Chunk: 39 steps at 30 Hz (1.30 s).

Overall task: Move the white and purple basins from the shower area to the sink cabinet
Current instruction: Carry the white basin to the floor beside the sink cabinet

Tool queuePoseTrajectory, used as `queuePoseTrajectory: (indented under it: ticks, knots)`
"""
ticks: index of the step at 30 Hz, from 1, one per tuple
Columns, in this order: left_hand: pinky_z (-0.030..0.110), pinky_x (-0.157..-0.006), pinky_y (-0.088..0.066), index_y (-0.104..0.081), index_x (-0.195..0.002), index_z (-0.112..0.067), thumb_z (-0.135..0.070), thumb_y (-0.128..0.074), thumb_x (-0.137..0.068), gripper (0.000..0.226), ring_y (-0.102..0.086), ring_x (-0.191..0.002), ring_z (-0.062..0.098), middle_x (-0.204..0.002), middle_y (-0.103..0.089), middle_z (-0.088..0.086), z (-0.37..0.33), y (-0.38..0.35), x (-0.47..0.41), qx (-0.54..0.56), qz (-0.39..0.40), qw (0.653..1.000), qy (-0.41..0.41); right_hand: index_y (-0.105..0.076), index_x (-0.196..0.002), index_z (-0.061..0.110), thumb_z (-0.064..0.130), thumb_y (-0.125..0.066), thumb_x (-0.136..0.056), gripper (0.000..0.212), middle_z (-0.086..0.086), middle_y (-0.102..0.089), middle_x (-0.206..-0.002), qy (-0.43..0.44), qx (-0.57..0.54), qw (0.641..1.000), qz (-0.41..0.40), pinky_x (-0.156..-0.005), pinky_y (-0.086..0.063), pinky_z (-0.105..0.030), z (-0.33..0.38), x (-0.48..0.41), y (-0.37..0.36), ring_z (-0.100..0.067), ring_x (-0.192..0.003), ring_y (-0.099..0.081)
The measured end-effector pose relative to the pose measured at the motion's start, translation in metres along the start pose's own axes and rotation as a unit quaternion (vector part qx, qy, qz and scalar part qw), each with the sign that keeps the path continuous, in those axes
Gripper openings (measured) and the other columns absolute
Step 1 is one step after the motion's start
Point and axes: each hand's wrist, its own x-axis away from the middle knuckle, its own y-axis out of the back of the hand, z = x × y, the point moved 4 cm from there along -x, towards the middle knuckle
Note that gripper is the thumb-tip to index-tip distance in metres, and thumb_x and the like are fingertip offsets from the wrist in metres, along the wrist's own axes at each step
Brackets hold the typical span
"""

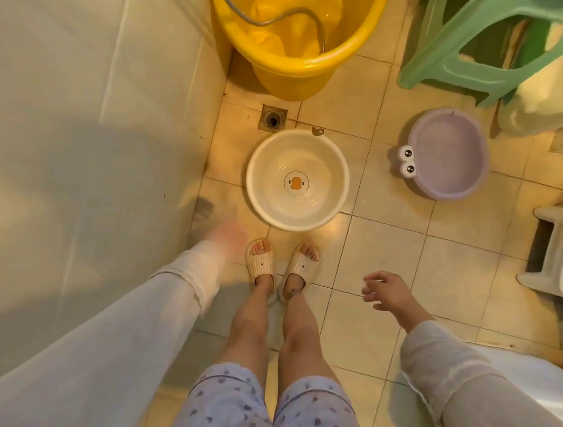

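Ahead of your hands, the white basin [297, 179] bears an orange duck print; right of it, the purple basin [448, 154] has cartoon eyes; beyond, a yellow bucket [293, 25].

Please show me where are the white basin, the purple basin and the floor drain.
white basin [297, 180]: head view, on the duck picture at its inner bottom.
purple basin [449, 153]: head view, on its inner bottom.
floor drain [273, 118]: head view, on its dark opening.

— Where are you standing?
— In a home bathroom: tiled floor [390, 251], a floor drain [273, 118] at twelve o'clock, a yellow bucket [291, 25] with a shower hose [292, 16] beyond it, wash basins, your slippers [282, 265].
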Motion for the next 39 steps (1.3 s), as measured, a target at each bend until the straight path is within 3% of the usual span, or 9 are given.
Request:
queuePoseTrajectory:
  ticks: [7,13,18,21,23,28,33,37,39]
  knots:
    - [0.023,-0.052,-0.038,-0.06,-0.116,-0.005,-0.009,-0.047,-0.088,0.031,-0.053,-0.062,0.014,-0.092,-0.061,0.008,-0.011,-0.017,-0.143,-0.071,0.007,0.997,-0.03,-0.059,-0.118,-0.001,0.008,-0.047,-0.093,0.03,-0.019,-0.064,-0.099,0.02,-0.003,1.0,0.002,-0.063,-0.043,-0.027,0.038,-0.144,-0.029,-0.026,-0.086,-0.059]
    - [0.037,-0.094,-0.045,-0.052,-0.127,-0.009,-0.014,-0.045,-0.089,0.039,-0.056,-0.117,0.031,-0.128,-0.059,0.014,0.004,-0.03,-0.273,-0.091,-0.057,0.994,-0.004,-0.053,-0.128,-0.001,0.007,-0.052,-0.092,0.037,-0.02,-0.061,-0.11,-0.001,0.024,1.0,-0.012,-0.074,-0.05,-0.037,0.047,-0.287,-0.055,-0.027,-0.094,-0.059]
    - [0.03,-0.082,-0.036,-0.048,-0.129,0.001,-0.016,-0.045,-0.091,0.042,-0.053,-0.112,0.03,-0.129,-0.056,0.017,0.019,-0.041,-0.349,-0.113,-0.117,0.987,0.015,-0.02,-0.149,0.007,0.012,-0.065,-0.087,0.077,-0.019,-0.039,-0.144,-0.06,-0.101,0.993,-0.024,-0.099,-0.046,-0.051,0.053,-0.372,-0.072,-0.033,-0.13,-0.044]
    - [0.035,-0.09,-0.042,-0.052,-0.113,0.01,-0.016,-0.048,-0.089,0.036,-0.052,-0.105,0.031,-0.094,-0.059,0.012,0.028,-0.048,-0.382,-0.03,-0.115,0.991,0.059,-0.033,-0.144,0.004,0.01,-0.065,-0.086,0.066,-0.016,-0.045,-0.143,-0.073,-0.148,0.986,-0.034,-0.094,-0.047,-0.047,0.052,-0.402,-0.082,-0.032,-0.126,-0.048]
    - [0.034,-0.089,-0.045,-0.055,-0.112,0.005,-0.021,-0.053,-0.088,0.035,-0.051,-0.099,0.026,-0.102,-0.06,0.012,0.031,-0.05,-0.395,0.056,-0.102,0.99,0.082,-0.041,-0.14,0.003,0.003,-0.06,-0.087,0.057,-0.017,-0.049,-0.141,-0.065,-0.171,0.982,-0.054,-0.094,-0.048,-0.047,0.052,-0.414,-0.087,-0.035,-0.127,-0.049]
    - [0.039,-0.095,-0.049,-0.046,-0.133,-0.005,-0.028,-0.057,-0.088,0.052,-0.056,-0.113,0.027,-0.133,-0.055,0.013,0.026,-0.049,-0.389,0.105,-0.079,0.988,0.087,-0.047,-0.135,-0.002,-0.003,-0.055,-0.09,0.046,-0.02,-0.053,-0.137,-0.048,-0.139,0.987,-0.065,-0.089,-0.053,-0.046,0.051,-0.404,-0.08,-0.037,-0.123,-0.054]
    - [0.042,-0.092,-0.053,-0.056,-0.114,-0.006,-0.017,-0.059,-0.085,0.031,-0.062,-0.106,0.031,-0.113,-0.063,0.016,0.016,-0.024,-0.33,0.135,-0.144,0.979,0.059,-0.05,-0.131,-0.003,0.0,-0.057,-0.091,0.041,-0.021,-0.058,-0.132,-0.061,-0.178,0.982,-0.004,-0.083,-0.05,-0.039,0.053,-0.345,-0.065,-0.029,-0.104,-0.059]
    - [0.027,-0.06,-0.049,-0.051,-0.097,-0.015,-0.02,-0.06,-0.084,0.017,-0.059,-0.076,0.018,-0.081,-0.06,-0.001,0.011,-0.004,-0.245,0.258,-0.207,0.943,0.035,-0.051,-0.131,-0.003,0.001,-0.057,-0.091,0.04,-0.02,-0.06,-0.127,-0.055,-0.201,0.978,0.027,-0.075,-0.052,-0.036,0.058,-0.27,-0.055,-0.028,-0.101,-0.059]
    - [0.029,-0.066,-0.05,-0.052,-0.099,-0.014,-0.017,-0.061,-0.083,0.018,-0.059,-0.077,0.02,-0.086,-0.062,0.002,0.008,0.005,-0.192,0.309,-0.213,0.926,0.037,-0.052,-0.13,-0.003,0.002,-0.056,-0.091,0.039,-0.019,-0.061,-0.122,-0.036,-0.221,0.974,0.022,-0.067,-0.053,-0.032,0.06,-0.221,-0.042,-0.028,-0.1,-0.06]
